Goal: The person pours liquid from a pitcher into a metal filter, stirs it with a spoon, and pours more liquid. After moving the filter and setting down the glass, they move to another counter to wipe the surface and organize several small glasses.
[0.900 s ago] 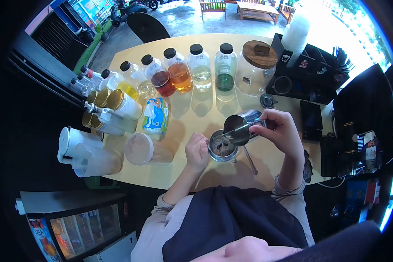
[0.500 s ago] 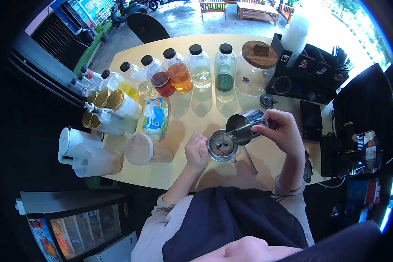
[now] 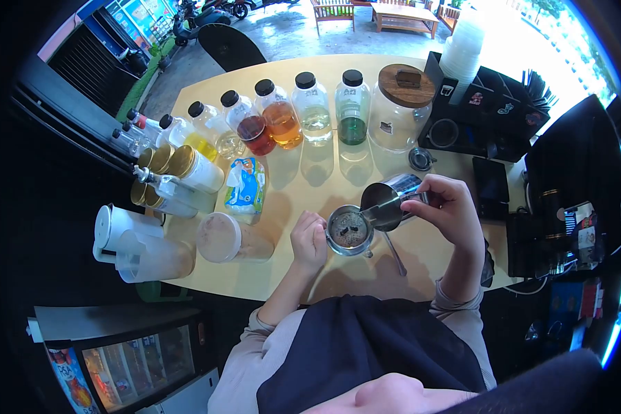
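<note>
A round metal-rimmed cup [image 3: 350, 230] with brown, foamy contents and dark bits inside stands on the table. My left hand [image 3: 309, 241] is closed on its handle at the left side. Just right of the cup, my right hand [image 3: 449, 211] grips a shiny metal pitcher [image 3: 391, 201] by its handle, tilted with its mouth toward the cup. The pitcher's rim is close to the cup's rim. A spoon [image 3: 395, 254] lies on the table right of the cup, its upper end partly hidden.
Bottles of coloured liquid [image 3: 280, 123] line the table's far side, beside a wooden-lidded jar [image 3: 395, 126]. A wipes pack [image 3: 245, 186], a lidded tub [image 3: 221, 238] and plastic jugs [image 3: 141, 257] stand left. A small metal lid [image 3: 421, 159] and a black organizer [image 3: 490, 114] are at right.
The pitcher and my right hand have shifted slightly right, away from the cup. The thin stream seen earlier at the pitcher's lip no longer shows clearly.
</note>
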Action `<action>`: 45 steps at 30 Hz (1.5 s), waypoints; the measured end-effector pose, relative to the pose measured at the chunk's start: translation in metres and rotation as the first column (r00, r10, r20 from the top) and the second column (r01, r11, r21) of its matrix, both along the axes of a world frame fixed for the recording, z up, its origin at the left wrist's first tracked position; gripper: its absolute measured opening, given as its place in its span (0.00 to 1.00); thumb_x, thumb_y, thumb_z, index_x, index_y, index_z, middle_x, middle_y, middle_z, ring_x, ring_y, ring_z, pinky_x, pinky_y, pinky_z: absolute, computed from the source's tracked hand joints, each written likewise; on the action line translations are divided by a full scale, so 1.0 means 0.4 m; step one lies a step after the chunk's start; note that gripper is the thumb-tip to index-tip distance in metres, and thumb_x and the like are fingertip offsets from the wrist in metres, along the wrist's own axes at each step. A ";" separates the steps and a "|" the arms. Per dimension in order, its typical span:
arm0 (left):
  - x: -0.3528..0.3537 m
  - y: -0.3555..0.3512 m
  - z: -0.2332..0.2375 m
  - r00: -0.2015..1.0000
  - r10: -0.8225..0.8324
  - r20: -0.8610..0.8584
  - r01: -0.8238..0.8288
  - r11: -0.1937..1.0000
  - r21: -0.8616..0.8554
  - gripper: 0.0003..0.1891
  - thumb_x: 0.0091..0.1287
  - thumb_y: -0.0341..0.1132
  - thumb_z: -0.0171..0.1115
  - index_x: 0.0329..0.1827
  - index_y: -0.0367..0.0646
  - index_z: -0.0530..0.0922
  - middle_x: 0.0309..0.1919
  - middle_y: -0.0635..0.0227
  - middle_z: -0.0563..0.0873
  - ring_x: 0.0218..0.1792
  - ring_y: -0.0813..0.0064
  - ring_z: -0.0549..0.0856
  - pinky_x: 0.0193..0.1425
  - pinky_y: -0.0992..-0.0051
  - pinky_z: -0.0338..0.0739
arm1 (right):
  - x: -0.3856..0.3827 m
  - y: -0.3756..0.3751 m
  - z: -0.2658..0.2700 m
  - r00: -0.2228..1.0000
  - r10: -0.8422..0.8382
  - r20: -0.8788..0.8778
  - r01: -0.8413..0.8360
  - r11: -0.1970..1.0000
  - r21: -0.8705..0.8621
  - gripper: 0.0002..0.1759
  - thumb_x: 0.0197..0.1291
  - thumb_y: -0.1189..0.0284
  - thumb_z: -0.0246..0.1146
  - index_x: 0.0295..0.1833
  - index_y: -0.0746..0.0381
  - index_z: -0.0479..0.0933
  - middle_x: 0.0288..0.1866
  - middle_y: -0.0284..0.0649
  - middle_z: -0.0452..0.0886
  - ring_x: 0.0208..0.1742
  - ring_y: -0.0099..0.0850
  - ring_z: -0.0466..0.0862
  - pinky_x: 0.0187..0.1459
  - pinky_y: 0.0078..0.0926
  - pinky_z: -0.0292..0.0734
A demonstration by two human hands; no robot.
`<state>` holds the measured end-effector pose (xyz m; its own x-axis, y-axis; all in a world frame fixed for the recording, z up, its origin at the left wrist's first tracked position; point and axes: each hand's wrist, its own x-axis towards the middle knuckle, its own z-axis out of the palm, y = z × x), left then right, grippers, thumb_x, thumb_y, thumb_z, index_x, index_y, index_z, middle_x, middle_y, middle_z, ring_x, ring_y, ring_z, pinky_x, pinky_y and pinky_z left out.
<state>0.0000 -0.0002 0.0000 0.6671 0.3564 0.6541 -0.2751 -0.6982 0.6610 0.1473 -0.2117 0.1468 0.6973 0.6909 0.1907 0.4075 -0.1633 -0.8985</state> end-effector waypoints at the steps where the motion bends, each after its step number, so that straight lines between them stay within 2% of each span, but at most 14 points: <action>1: -0.001 -0.001 0.002 1.000 -0.002 -0.001 0.002 1.000 -0.005 0.15 0.67 0.30 0.45 0.21 0.33 0.69 0.21 0.56 0.75 0.25 0.57 0.74 0.31 0.64 0.68 | 0.002 -0.001 -0.005 1.000 -0.001 0.007 0.001 1.000 0.006 0.14 0.51 0.71 0.75 0.27 0.65 0.76 0.18 0.27 0.68 0.21 0.13 0.61 0.23 0.16 0.55; 14: -0.003 -0.001 0.008 1.000 -0.003 -0.017 0.003 1.000 0.002 0.14 0.66 0.29 0.45 0.21 0.33 0.69 0.21 0.57 0.75 0.25 0.57 0.74 0.31 0.63 0.68 | 0.000 -0.001 -0.001 1.000 0.012 0.019 -0.013 1.000 0.020 0.13 0.51 0.73 0.74 0.27 0.65 0.76 0.18 0.27 0.70 0.22 0.12 0.61 0.23 0.15 0.55; 45: 0.000 -0.003 0.008 1.000 -0.001 0.000 0.001 1.000 -0.015 0.14 0.65 0.28 0.45 0.21 0.33 0.69 0.21 0.56 0.75 0.25 0.57 0.74 0.31 0.63 0.68 | -0.018 -0.015 0.014 0.997 0.049 0.056 -0.048 0.999 -0.009 0.15 0.51 0.70 0.75 0.27 0.66 0.75 0.17 0.28 0.68 0.21 0.14 0.62 0.23 0.17 0.56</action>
